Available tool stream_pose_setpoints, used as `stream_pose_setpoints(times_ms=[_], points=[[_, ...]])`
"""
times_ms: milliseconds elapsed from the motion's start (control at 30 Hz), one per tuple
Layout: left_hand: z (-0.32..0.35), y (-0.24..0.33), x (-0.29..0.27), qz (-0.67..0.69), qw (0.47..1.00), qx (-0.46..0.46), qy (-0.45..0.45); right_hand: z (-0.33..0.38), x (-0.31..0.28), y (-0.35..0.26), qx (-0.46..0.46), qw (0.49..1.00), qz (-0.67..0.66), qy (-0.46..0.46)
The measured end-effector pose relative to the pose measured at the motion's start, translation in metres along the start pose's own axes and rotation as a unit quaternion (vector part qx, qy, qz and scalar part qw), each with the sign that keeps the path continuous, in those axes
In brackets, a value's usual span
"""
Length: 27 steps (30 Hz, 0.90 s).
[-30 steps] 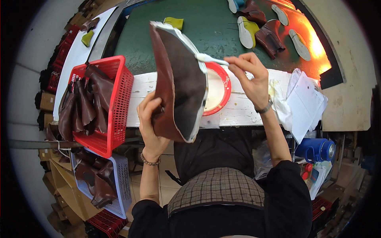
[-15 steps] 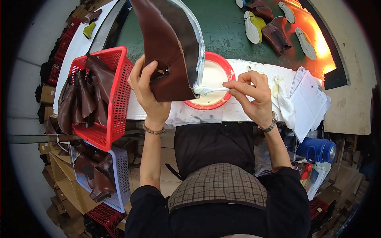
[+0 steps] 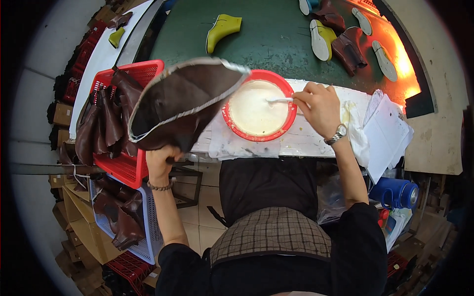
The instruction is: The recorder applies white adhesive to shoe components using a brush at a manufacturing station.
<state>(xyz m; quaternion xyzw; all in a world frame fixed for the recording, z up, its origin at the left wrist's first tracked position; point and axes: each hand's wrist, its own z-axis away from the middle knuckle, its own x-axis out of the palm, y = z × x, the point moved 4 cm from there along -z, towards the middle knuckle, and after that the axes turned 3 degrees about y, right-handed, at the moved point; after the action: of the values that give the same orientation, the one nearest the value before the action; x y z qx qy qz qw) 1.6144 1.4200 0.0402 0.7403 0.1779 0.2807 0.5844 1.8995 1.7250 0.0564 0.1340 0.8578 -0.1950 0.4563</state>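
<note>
In my left hand (image 3: 165, 160) I grip a brown leather boot upper (image 3: 180, 101), tilted so its dark inside faces up. A pale, wet-looking coating runs along the rim of its opening. My right hand (image 3: 318, 108) pinches the handle of a small white brush (image 3: 280, 100). The brush's tip dips into creamy white liquid, perhaps glue, which fills a red bowl (image 3: 292, 93). The bowl stands on the white-covered bench edge in front of me, right of the boot upper.
Brown uppers fill a red basket (image 3: 123, 170) at left and a lilac basket (image 3: 154, 217) below. A yellow-green shoe last (image 3: 223, 32) lies on the green tabletop (image 3: 266, 49). Shoes and lasts sit under an orange glow at far right. Papers (image 3: 385, 133) and a blue flask (image 3: 395, 192) are at right.
The boot upper has swung left and down and turned, showing its opening. My right hand has carried the brush from the upper's edge into the bowl. The yellow-green last has come into sight.
</note>
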Motion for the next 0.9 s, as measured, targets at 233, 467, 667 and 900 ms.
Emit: stream_pose_setpoints(times_ms=[233,467,667,900], points=[[0.027,-0.005,0.007,0.178,0.963,-0.192,-0.071,-0.03,-0.027,-0.012,0.014,0.95,-0.307,0.056],[0.035,-0.024,-0.04,0.248,0.968,-0.01,-0.037,-0.019,-0.031,-0.014,-0.035,0.967,-0.246,0.047],[0.03,-0.018,0.005,0.309,0.948,-0.077,0.02,-0.036,-0.024,-0.024,-0.04,0.945,-0.316,0.071],[0.03,-0.028,0.02,0.23,0.959,-0.136,-0.093,-0.06,-0.027,-0.043,-0.1,0.939,-0.318,0.083]])
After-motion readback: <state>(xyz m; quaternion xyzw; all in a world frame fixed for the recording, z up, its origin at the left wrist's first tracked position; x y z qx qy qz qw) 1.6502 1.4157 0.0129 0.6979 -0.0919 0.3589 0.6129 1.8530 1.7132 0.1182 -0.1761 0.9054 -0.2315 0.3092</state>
